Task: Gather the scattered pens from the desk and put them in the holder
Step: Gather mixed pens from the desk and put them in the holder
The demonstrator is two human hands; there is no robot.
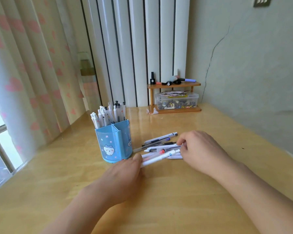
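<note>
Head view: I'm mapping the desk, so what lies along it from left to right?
Curtain → blue pen holder → loose pens → wooden shelf with clear box.

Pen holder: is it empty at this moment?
No, the blue pen holder already has many pens standing in its rear compartments.

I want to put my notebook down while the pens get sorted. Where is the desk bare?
Bare: the near desk between the forearms, and the stretch right of the shelf. Crowded: beside the holder, around the pens.
</note>
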